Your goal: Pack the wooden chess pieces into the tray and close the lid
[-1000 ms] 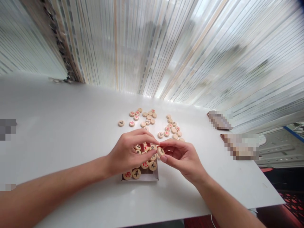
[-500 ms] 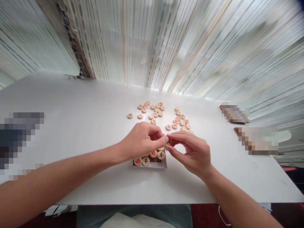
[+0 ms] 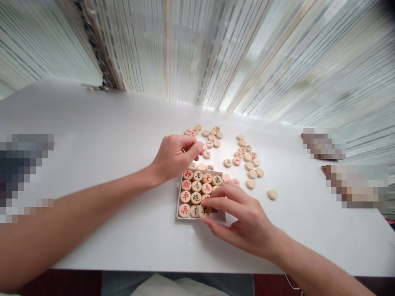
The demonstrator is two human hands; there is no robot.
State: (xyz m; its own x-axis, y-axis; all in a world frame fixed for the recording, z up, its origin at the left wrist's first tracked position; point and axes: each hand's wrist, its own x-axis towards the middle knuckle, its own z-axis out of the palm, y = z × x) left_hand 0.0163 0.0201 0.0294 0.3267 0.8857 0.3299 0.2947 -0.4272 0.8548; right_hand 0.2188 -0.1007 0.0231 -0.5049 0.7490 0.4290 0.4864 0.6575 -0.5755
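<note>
A shallow open box [image 3: 178,205] holds round wooden Chinese chess pieces in rows, faces up with red or black characters. My right hand [image 3: 239,209] reaches over the box's right side, index finger and thumb around a black-marked Chinese chess piece [image 3: 204,211] in the front row. Beside that piece, part of the box floor shows; my fingers hide some of the right column. Beyond the box's back edge, my left hand [image 3: 175,158] hovers by loose pieces [image 3: 207,153]. Its fingers are closed, and what they hold, if anything, is hidden.
More loose pieces [image 3: 247,157] lie scattered behind and right of the box, some blank side up. A lone piece [image 3: 272,194] sits farther right. Blurred-out objects [image 3: 354,187] stand at the table's right, another [image 3: 21,172] at the left. A striped curtain [image 3: 182,53] hangs behind the white table [image 3: 123,238].
My hands were together over the box with a piece at the right fingertips. Now they are apart: the left has moved up and away, the right down to the front row with the piece.
</note>
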